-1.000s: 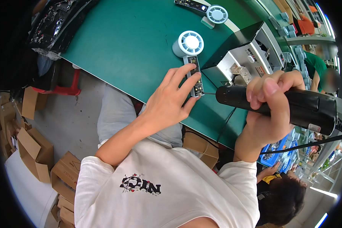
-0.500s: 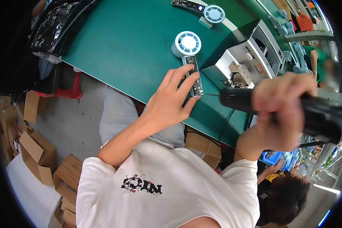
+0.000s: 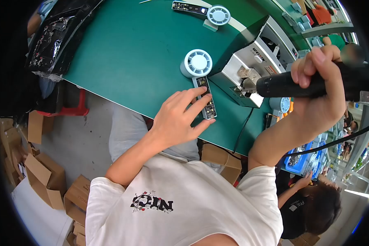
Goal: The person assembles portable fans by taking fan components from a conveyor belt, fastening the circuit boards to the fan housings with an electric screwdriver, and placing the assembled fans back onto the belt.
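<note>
A light-blue handheld fan [image 3: 197, 63] lies on the green bench, its handle open and a dark circuit board showing. My left hand [image 3: 177, 117] holds that handle, with fingertips on the board and the thumb at its lower end. My right hand [image 3: 322, 76] is wrapped around a black electric screwdriver [image 3: 276, 85], held nearly level. The tool's front end is at the metal pick-up part of a silver-and-black screw feeder [image 3: 233, 67]; whether a screw sits on the bit I cannot tell.
Another fan [image 3: 218, 15] with an exposed board lies at the far side of the green bench [image 3: 123, 57]. A black bag of small parts [image 3: 53, 41] is at the left. Right of the feeder is another blue fan [image 3: 279, 104]. A co-worker [image 3: 311, 205] sits near blue trays [image 3: 297, 160].
My right hand has brought the screwdriver from beside the fan handle's lower end up to the screw feeder. My left hand stays on the fan, which appears slightly lower in view.
</note>
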`<state>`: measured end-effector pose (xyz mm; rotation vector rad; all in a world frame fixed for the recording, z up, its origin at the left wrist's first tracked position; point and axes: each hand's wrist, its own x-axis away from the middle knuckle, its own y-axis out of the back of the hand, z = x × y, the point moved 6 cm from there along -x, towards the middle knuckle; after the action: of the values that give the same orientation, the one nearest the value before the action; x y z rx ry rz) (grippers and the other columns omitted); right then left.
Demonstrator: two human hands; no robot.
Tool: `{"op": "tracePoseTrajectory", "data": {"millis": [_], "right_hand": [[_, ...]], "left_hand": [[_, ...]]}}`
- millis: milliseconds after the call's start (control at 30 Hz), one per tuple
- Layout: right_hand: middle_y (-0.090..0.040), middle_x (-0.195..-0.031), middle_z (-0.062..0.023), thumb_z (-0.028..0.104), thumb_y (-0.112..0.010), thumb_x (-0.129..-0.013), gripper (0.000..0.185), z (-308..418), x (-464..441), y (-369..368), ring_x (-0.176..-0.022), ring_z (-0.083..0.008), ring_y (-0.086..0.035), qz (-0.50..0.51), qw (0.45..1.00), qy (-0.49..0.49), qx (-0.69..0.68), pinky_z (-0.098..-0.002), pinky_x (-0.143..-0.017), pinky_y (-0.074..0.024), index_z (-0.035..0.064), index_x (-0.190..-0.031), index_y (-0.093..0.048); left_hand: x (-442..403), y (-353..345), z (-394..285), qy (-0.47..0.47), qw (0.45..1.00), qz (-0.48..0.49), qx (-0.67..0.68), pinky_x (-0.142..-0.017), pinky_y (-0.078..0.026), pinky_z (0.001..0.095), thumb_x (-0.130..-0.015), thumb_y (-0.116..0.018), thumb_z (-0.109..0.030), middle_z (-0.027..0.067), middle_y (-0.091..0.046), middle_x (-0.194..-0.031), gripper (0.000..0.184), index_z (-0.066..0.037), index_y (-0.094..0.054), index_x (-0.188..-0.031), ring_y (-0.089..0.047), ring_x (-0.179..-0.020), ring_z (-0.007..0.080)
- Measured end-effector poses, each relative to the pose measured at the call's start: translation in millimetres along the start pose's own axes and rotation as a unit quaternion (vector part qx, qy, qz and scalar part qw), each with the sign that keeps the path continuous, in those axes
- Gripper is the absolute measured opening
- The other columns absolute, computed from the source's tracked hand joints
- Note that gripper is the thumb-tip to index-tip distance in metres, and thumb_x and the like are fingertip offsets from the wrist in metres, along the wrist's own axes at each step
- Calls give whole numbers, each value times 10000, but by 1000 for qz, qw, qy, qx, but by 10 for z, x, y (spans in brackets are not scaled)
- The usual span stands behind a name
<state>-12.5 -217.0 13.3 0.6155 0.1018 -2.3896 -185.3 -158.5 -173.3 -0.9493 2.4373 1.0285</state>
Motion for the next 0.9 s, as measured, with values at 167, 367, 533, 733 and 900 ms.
{"op": "tracePoseTrajectory", "data": {"millis": [167,367,533,733,900], "right_hand": [[-479,-666,-89,54,-627,-782,140,-20,145,-242,-497,-154,-426,34,997,-66,-29,-301,-549,-391,16,-805,-494],[-539,-718,-115,60,-605,-835,90,76,288,-468,-519,-161,-453,64,994,73,-57,-330,-565,-403,1,-860,-542],[-556,-715,-126,47,-609,-844,78,6,257,-661,-520,-174,-477,101,991,87,5,-343,-566,-419,-10,-872,-564],[-554,-704,-131,25,-608,-838,72,-90,234,-686,-507,-177,-479,106,994,6,-26,-346,-558,-429,-15,-876,-561],[-550,-699,-137,23,-600,-840,78,-110,265,-708,-505,-176,-478,72,995,-23,-61,-350,-551,-439,-18,-881,-548]], "left_hand": [[5,25,-13,-19,999,-12,-24,-682,-519,331,-676,-850,-228,116,-643,-1168,509,-32,-686,-1116,-632,-753,217],[41,-1,-3,-25,999,-22,-37,-670,-516,323,-682,-844,-215,100,-648,-1192,508,-56,-689,-1138,-629,-740,193],[56,-7,25,-29,999,-27,-31,-677,-525,326,-686,-839,-205,99,-647,-1202,510,-56,-688,-1150,-649,-753,178],[53,-7,28,-27,999,-25,-31,-679,-529,329,-688,-836,-203,110,-650,-1188,510,-47,-685,-1150,-657,-759,181],[50,-6,26,-23,999,-19,-26,-681,-531,333,-690,-835,-203,115,-653,-1176,514,-47,-682,-1155,-658,-759,187]]}}
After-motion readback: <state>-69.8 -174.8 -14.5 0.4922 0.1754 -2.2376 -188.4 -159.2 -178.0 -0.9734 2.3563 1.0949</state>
